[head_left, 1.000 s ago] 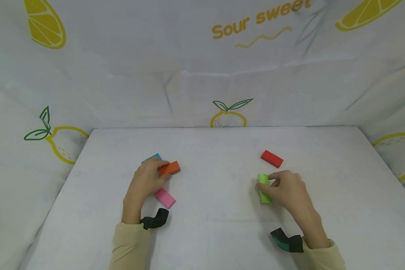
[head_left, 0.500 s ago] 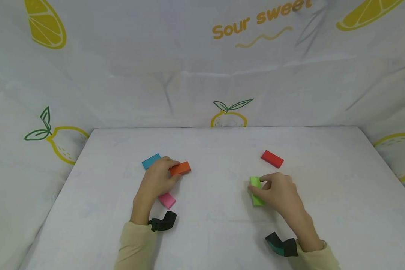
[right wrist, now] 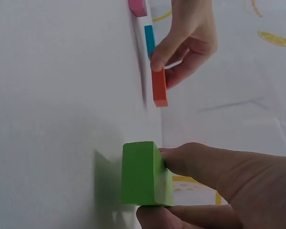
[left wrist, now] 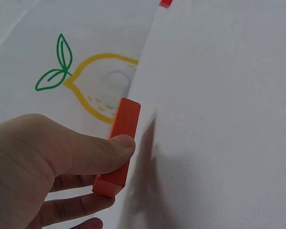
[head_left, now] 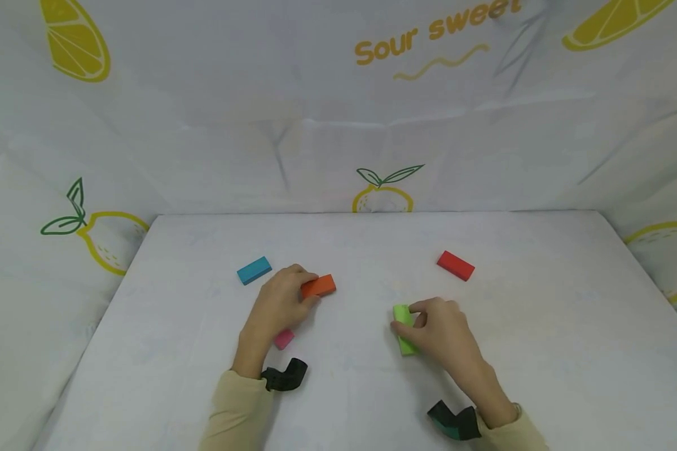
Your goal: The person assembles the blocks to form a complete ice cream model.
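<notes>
White tabletop [head_left: 350, 401], creased white cloth [head_left: 214, 144] behind and beside, yellow lemon prints [head_left: 80, 47], orange "Sour sweet" lettering [head_left: 402, 42]

We look into a booth-like space: white sheeting [head_left: 220, 150], printed with lemons [head_left: 79, 45] and lettering [head_left: 457, 24] reading "Sour sweet", surrounds a white tabletop [head_left: 350, 407] on three sides; home or lab, we cannot tell.

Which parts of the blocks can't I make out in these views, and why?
Head view: most of the pink block, hidden by the left hand.
Head view: part of the green block, behind the right hand.
Left wrist view: most of the red block, cut off by the top edge.
</notes>
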### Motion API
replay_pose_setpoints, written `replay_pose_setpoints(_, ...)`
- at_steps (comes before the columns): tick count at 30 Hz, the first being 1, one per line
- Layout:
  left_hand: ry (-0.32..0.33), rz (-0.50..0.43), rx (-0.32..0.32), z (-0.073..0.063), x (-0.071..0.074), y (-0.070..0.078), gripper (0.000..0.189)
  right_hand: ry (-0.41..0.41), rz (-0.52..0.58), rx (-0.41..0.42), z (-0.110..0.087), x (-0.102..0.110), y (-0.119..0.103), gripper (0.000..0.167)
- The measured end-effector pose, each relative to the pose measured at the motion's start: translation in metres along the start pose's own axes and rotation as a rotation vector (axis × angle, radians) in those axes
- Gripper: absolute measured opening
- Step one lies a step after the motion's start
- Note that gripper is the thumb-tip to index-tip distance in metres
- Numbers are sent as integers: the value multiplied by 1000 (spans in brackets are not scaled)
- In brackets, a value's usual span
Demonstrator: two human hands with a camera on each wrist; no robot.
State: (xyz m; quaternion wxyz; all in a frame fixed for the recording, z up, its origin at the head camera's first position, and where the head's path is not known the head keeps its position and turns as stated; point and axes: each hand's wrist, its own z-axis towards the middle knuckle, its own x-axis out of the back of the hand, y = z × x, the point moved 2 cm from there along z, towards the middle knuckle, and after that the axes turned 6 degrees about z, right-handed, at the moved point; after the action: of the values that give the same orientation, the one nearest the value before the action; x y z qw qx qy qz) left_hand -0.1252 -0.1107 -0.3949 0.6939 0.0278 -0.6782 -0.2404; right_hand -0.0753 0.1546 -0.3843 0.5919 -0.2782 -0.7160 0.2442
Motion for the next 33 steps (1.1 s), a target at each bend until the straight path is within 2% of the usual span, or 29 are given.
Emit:
replay_pose_setpoints(12, 4, -2, -87, 2, -8, 20, 32, -6, 30, 28, -7, -25, -14, 38)
replay_pose_setpoints(33, -25, 27, -167, 2, -21, 39, 34, 16, 46, 59, -14, -40, -23, 37)
